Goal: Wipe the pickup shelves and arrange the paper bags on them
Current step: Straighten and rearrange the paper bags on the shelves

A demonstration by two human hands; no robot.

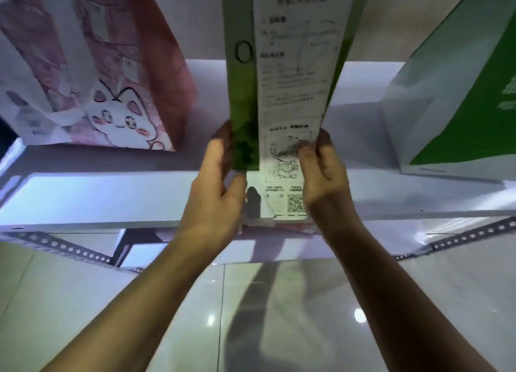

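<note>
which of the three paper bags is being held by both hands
The middle bag, green-sided with a white printed panel and QR code. The left hand and right hand grip its lower end; the pink cartoon bag and green-and-white bag stand untouched.

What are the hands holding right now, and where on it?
Both hands hold the green paper bag near its base: left hand and right hand on opposite sides.

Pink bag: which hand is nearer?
Left. The left hand grips the middle bag's left side, just right of the pink bag; the right hand grips its far side.
</note>
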